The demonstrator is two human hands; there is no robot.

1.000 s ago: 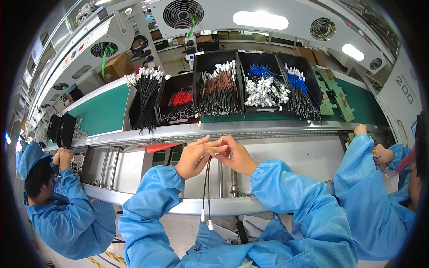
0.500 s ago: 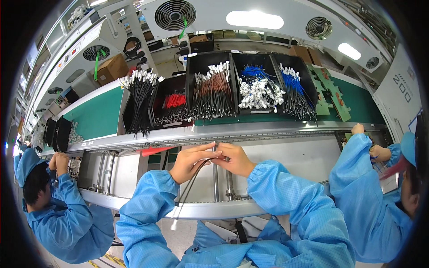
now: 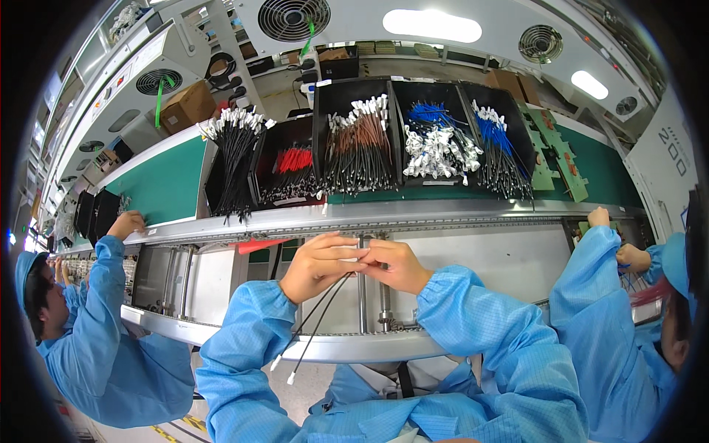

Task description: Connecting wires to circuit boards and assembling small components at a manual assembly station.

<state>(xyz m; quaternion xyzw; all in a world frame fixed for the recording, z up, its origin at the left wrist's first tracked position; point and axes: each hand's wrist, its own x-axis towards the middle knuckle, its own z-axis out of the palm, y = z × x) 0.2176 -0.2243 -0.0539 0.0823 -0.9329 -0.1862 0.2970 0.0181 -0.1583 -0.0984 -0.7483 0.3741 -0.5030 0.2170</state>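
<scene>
My left hand [image 3: 323,263] and my right hand [image 3: 399,265] meet over the conveyor line, fingertips touching. Both are closed in a pinch at the upper ends of two thin black cables [image 3: 319,319]. The cables hang down to the left below my left hand, spread slightly apart, each with a small white connector at its lower end. Their upper ends are hidden among my fingers. Beyond my hands stand black bins; the nearest, holding brown-and-black cables [image 3: 359,148] with white connectors, is straight ahead.
Other bins hold black cables [image 3: 238,159], red-ended cables [image 3: 294,164], white-connector cables [image 3: 441,151] and blue cables [image 3: 498,151]. Green circuit boards [image 3: 555,159] lean at the right. A metal rail [image 3: 310,227] runs across. Co-workers in blue sit left [image 3: 96,332] and right [image 3: 591,310].
The two cables have spread apart, so both white connectors now show. My hands stay close together. The left co-worker has reached one hand toward the rail.
</scene>
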